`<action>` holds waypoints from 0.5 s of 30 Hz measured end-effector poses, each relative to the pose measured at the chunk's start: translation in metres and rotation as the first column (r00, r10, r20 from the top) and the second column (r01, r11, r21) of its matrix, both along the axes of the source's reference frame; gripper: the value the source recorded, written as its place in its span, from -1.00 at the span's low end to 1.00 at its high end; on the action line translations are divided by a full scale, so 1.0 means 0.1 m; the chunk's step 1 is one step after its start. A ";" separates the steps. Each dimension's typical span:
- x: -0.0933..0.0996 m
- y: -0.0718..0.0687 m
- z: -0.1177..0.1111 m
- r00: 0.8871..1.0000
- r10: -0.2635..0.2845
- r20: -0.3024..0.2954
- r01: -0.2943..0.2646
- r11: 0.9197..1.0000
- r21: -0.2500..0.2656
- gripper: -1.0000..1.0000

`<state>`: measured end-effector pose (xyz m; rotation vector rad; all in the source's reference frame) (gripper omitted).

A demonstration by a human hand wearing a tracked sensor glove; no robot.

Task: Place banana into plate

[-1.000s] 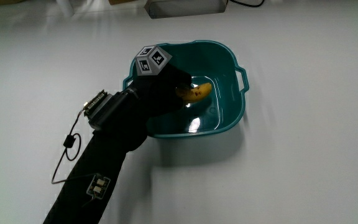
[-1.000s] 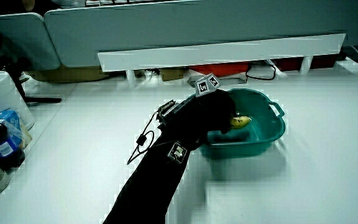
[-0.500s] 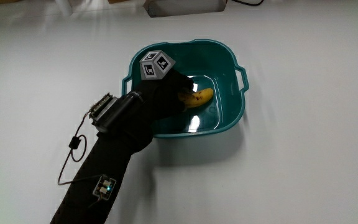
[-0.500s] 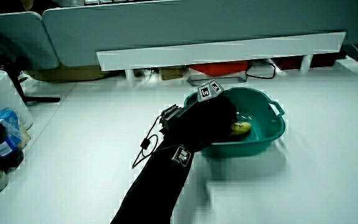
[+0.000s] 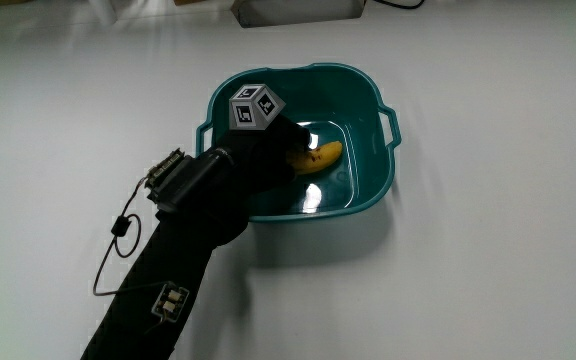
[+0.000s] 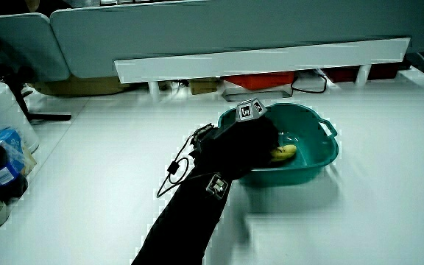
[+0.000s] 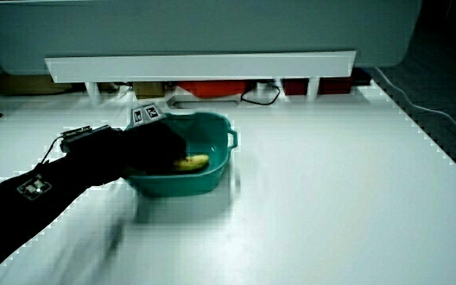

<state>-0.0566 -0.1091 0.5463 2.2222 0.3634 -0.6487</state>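
The hand reaches into the teal basin on the white worktop, touching the banana; whether its fingers grip it, I cannot tell.

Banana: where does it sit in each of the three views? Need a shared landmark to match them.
Main view: the banana lies inside the teal basin, its stem end under the hand.
Side view: the banana shows as a yellow tip past the hand, inside the basin.
Side view: the banana is inside the basin, next to the hand.
Shared landmark: the basin.
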 end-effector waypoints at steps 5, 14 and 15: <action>-0.04 -0.03 -0.03 1.000 -0.014 -0.024 0.015 1.000 0.011 -0.50; -0.17 -0.07 -0.17 0.994 -0.054 -0.100 0.052 0.998 -0.018 -0.88; -0.17 -0.08 -0.20 0.992 -0.057 -0.113 0.055 0.998 -0.020 -0.92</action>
